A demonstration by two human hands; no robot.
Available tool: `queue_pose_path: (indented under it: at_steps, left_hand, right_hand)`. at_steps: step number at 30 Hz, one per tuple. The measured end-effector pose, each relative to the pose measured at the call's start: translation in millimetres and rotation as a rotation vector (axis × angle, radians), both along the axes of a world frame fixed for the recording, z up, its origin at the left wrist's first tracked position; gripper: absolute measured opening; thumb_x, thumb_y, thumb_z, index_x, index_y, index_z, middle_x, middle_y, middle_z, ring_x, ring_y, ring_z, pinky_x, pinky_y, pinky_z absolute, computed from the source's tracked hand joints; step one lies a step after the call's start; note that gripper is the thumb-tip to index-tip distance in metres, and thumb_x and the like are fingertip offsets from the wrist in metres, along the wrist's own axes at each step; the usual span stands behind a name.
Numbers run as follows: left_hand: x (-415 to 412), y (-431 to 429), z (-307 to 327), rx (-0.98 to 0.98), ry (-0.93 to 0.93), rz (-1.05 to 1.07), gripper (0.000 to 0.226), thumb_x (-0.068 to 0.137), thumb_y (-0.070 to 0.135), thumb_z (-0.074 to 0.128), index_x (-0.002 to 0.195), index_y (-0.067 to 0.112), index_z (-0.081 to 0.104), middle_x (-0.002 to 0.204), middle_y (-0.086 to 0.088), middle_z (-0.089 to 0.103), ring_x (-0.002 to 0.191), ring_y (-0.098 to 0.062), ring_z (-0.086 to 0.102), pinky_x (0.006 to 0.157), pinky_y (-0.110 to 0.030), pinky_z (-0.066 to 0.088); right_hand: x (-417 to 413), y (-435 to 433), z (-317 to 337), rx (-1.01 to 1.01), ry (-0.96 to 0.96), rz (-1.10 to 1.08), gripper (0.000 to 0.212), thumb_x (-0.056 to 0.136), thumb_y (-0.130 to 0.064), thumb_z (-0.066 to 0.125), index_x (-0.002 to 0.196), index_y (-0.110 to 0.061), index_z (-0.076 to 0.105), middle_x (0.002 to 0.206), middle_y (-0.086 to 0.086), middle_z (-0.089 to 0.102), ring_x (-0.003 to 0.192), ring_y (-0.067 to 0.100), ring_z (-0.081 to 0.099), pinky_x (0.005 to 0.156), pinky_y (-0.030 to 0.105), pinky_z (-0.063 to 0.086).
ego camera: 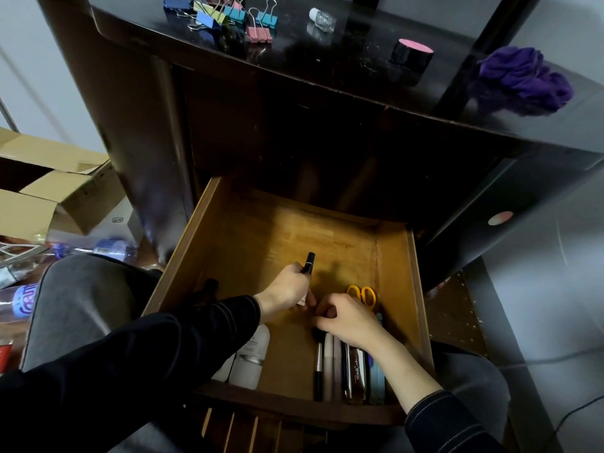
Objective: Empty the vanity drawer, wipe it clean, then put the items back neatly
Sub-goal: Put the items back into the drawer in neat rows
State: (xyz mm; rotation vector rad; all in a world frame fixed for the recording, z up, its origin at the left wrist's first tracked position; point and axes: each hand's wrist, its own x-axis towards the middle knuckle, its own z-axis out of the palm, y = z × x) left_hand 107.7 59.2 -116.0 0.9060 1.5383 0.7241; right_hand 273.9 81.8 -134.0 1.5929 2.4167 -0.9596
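No wording reads clearly: white cursive script on the dark case [356, 371] at lower centre and pale lettering on the purple bottle label [24, 300] at far left stay illegible.

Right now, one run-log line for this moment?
drawer: open | left hand: grips black tube | right hand: over pen row, grasp unclear | vanity top: binder clips, purple cloth

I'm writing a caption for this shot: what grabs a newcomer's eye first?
The open wooden drawer at centre, where the left hand grips a slim black tube beside the right hand near yellow-handled scissors. Then the pastel binder clips and crumpled purple cloth on the dark vanity top above.
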Motion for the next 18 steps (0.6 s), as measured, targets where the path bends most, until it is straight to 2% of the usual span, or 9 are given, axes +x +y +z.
queue_pose_path:
  at_steps: [3, 6, 8, 13, 16, 18]
  left_hand:
    - [-3, 1, 2, -0.033, -0.008, -0.02, 0.021, 0.098, 0.004, 0.04, 0.113, -0.004, 0.052, 0.091, -0.026, 0.07, 0.054, -0.016, 0.059, 0.044, -0.021, 0.042]
    - [-6, -3, 0, -0.067, 0.038, -0.07, 0.009, 0.094, 0.002, 0.049, 0.088, 0.001, 0.055, 0.079, -0.017, 0.059, 0.056, -0.019, 0.051, 0.046, -0.023, 0.04]
    - [-6, -6, -2, -0.099, 0.052, -0.104, 0.014, 0.093, 0.002, 0.051, 0.079, 0.006, 0.053, 0.074, -0.011, 0.053, 0.06, -0.022, 0.053, 0.048, -0.025, 0.045]
    - [-7, -11, -4, -0.132, 0.053, -0.161, 0.01, 0.089, -0.004, 0.049, 0.087, 0.002, 0.057, 0.082, -0.017, 0.056, 0.07, -0.029, 0.06, 0.063, -0.037, 0.055]
    - [-7, -11, -5, -0.158, 0.051, -0.168, 0.011, 0.088, -0.004, 0.048, 0.09, 0.002, 0.058, 0.079, -0.015, 0.058, 0.068, -0.028, 0.061, 0.066, -0.038, 0.058]
    - [-7, -12, -5, -0.183, 0.081, -0.187, 0.012, 0.088, -0.003, 0.051, 0.096, 0.001, 0.059, 0.08, -0.014, 0.059, 0.068, -0.026, 0.063, 0.063, -0.036, 0.06]
  right_hand:
    - [0, -2, 1, -0.034, -0.003, 0.059, 0.021, 0.076, -0.044, 0.073, 0.09, -0.029, 0.071, 0.079, -0.009, 0.067, 0.073, 0.007, 0.063, 0.057, 0.031, 0.044]
    - [0, -3, 1, -0.033, -0.036, 0.111, 0.014, 0.077, -0.033, 0.075, 0.09, -0.028, 0.074, 0.079, -0.01, 0.067, 0.073, 0.007, 0.063, 0.055, 0.028, 0.042]
    - [1, -2, 1, -0.049, -0.032, 0.098, 0.013, 0.077, -0.028, 0.075, 0.09, -0.026, 0.074, 0.079, -0.009, 0.068, 0.073, 0.009, 0.064, 0.057, 0.029, 0.043]
    - [1, -3, 2, -0.08, -0.022, 0.081, 0.014, 0.08, -0.03, 0.075, 0.093, -0.025, 0.073, 0.077, -0.008, 0.066, 0.068, 0.008, 0.061, 0.056, 0.028, 0.042]
    - [2, -3, 2, -0.08, -0.028, 0.077, 0.011, 0.08, -0.031, 0.075, 0.089, -0.027, 0.07, 0.076, -0.008, 0.066, 0.066, 0.006, 0.06, 0.053, 0.026, 0.039]
    - [2, -3, 3, -0.083, -0.037, 0.075, 0.01, 0.08, -0.031, 0.074, 0.087, -0.027, 0.068, 0.075, -0.008, 0.066, 0.063, 0.004, 0.058, 0.051, 0.025, 0.037]
